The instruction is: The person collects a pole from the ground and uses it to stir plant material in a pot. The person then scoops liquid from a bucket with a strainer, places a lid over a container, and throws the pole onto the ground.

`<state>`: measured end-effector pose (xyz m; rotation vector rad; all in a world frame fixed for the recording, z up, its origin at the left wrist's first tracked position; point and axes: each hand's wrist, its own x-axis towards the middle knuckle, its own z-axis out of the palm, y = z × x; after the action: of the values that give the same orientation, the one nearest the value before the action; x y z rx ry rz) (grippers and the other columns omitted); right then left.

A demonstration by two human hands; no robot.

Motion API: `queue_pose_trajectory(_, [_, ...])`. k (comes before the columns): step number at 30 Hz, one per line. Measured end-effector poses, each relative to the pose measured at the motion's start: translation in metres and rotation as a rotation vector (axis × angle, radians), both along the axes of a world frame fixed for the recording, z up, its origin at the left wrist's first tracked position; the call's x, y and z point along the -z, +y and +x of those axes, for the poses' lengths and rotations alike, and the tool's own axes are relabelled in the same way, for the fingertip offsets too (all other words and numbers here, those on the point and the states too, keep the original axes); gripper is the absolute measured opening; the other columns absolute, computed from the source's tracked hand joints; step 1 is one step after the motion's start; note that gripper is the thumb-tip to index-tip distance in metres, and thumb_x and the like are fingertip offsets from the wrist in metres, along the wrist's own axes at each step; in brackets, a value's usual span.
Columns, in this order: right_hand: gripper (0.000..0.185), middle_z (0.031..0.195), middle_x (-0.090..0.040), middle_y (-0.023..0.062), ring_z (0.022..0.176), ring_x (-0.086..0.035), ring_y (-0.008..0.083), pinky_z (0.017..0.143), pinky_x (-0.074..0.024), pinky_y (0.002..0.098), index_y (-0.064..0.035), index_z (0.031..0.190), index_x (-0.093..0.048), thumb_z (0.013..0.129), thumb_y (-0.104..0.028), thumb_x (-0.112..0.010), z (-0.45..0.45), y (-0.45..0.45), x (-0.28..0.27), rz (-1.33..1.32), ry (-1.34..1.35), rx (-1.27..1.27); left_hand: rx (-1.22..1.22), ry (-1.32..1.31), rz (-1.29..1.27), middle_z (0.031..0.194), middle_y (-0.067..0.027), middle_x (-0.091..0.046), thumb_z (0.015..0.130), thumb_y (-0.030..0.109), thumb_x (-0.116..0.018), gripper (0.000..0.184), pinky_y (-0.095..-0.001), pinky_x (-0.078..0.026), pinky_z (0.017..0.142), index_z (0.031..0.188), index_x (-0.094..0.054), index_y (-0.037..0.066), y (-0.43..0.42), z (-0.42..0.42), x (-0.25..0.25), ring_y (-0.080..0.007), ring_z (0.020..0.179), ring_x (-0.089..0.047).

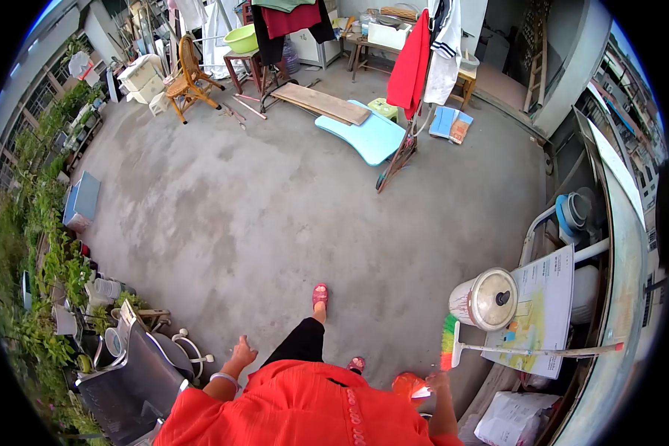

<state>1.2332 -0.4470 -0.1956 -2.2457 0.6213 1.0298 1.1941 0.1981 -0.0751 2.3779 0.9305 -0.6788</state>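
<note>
Concrete floor (275, 201) below, right hand (439, 380) pinches orange-red object (407, 386) on its inner side; left hand (242, 351) half-spread.

- We see an orange-red bag (406, 385) with a whitish patch.
- Our shirt (293, 401) is bright red, our trousers (301, 342) black.
- We see brush bristles (448, 343) in green, orange and red.
- We see a pale blue board (368, 141), a lime-green basin (241, 40).

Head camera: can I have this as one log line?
left fingers: empty | right fingers: holding orange item | broom: near pot
</note>
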Motion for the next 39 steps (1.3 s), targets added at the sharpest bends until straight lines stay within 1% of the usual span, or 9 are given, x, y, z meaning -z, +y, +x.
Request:
queue_pose_trajectory(5, [0.018,0.081,-0.063,0.0094,0.063,-0.062,0.0156,0.056,-0.0511,0.0294,-0.0079,0.091,-0.058,0.079,-0.019,-0.053,0.111,0.101,-0.066,0.091,0.076,0.249,-0.291,0.498,-0.014,0.108,-0.0235,-0.052,0.061,0.018,-0.071,0.065,-0.0336,-0.041,0.089,0.109,-0.034,-0.005,0.103,0.008,0.053,-0.0313,0.105,-0.051])
queue_pose_trajectory(7, [0.016,0.08,-0.063,0.0097,0.061,-0.061,0.0168,0.054,-0.0501,0.0302,-0.0082,0.09,-0.057,0.079,-0.019,-0.052,0.142,0.144,-0.09,0.116,0.086,0.24,-0.428,0.45,-0.196,0.11,-0.024,-0.05,0.062,0.019,-0.07,0.067,-0.0345,-0.04,0.09,0.112,-0.033,-0.007,0.109,0.076,-0.006,-0.0325,0.108,-0.048])
queue_pose_trajectory(21, [0.008,0.069,-0.057,0.0121,0.053,-0.053,0.0248,0.044,-0.0432,0.0352,-0.0102,0.078,-0.052,0.078,-0.015,-0.045,0.408,0.271,-0.142,0.176,-0.024,-0.112,0.259,-0.394,-0.386,0.103,-0.0244,-0.052,0.072,0.014,-0.062,0.06,-0.0416,-0.042,0.082,0.121,-0.03,0.002,0.062,0.511,-0.015,-0.0371,0.096,-0.051])
queue_pose_trajectory(30, [0.016,0.07,-0.064,-0.0036,0.06,-0.06,0.0053,0.054,-0.0483,0.0217,-0.0155,0.067,-0.063,0.077,-0.021,-0.051,0.663,0.242,-0.04,-0.268,0.077,-1.645,-0.147,-0.053,-0.004,0.103,-0.0223,-0.055,0.067,0.019,-0.067,0.064,-0.0408,-0.043,0.082,0.118,-0.036,-0.003,0.17,0.481,0.047,-0.0355,0.098,-0.052])
queue_pose_trajectory(31, [0.016,0.072,-0.064,-0.0002,0.063,-0.061,0.0092,0.057,-0.0494,0.0238,-0.0134,0.077,-0.064,0.079,-0.018,-0.048,0.704,0.236,-0.012,-0.255,0.241,-1.294,-0.271,-0.049,0.066,0.102,-0.0226,-0.055,0.066,0.02,-0.067,0.063,-0.0401,-0.043,0.083,0.117,-0.037,-0.004,0.178,0.465,0.046,-0.0359,0.099,-0.051])
queue_pose_trajectory(33, [0.015,0.07,-0.063,0.0045,0.058,-0.06,0.0116,0.052,-0.049,0.0227,-0.0061,0.081,-0.062,0.079,-0.01,-0.048,0.774,0.264,-0.025,-0.285,0.32,-1.451,-0.438,0.094,-0.004,0.114,-0.0236,-0.047,0.067,0.018,-0.064,0.067,-0.0378,-0.04,0.09,0.121,-0.031,-0.005,0.197,0.459,0.023,-0.0345,0.107,-0.046])
queue_pose_trajectory(34, [0.013,0.073,-0.063,0.007,0.065,-0.061,0.0164,0.055,-0.049,0.0266,-0.0042,0.078,-0.062,0.076,-0.011,-0.051,0.806,0.286,-0.007,-0.338,0.258,-0.704,-0.492,0.096,-0.021,0.112,-0.0228,-0.049,0.067,0.018,-0.065,0.068,-0.0377,-0.04,0.089,0.121,-0.031,-0.005,0.202,0.455,0.025,-0.0339,0.106,-0.047])
queue_pose_trajectory(36, [0.015,0.078,-0.063,0.0102,0.073,-0.061,0.0211,0.062,-0.0489,0.0319,-0.0037,0.078,-0.062,0.075,-0.015,-0.053,0.87,0.337,-0.018,-0.538,-0.27,-1.657,-0.588,0.091,-0.048,0.107,-0.0212,-0.052,0.066,0.019,-0.067,0.069,-0.0377,-0.041,0.088,0.121,-0.031,-0.004,0.209,0.447,0.033,-0.0329,0.103,-0.049])
queue_pose_trajectory(39, [0.018,0.081,-0.063,0.0131,0.079,-0.061,0.0243,0.068,-0.0479,0.0353,-0.0037,0.08,-0.062,0.07,-0.018,-0.059,0.931,0.421,-0.017,-0.248,-0.615,-1.048,-0.851,0.097,-0.159,0.102,-0.0191,-0.056,0.065,0.021,-0.07,0.074,-0.0362,-0.04,0.088,0.122,-0.03,-0.004,0.221,0.461,0.044,-0.0315,0.104,-0.05])
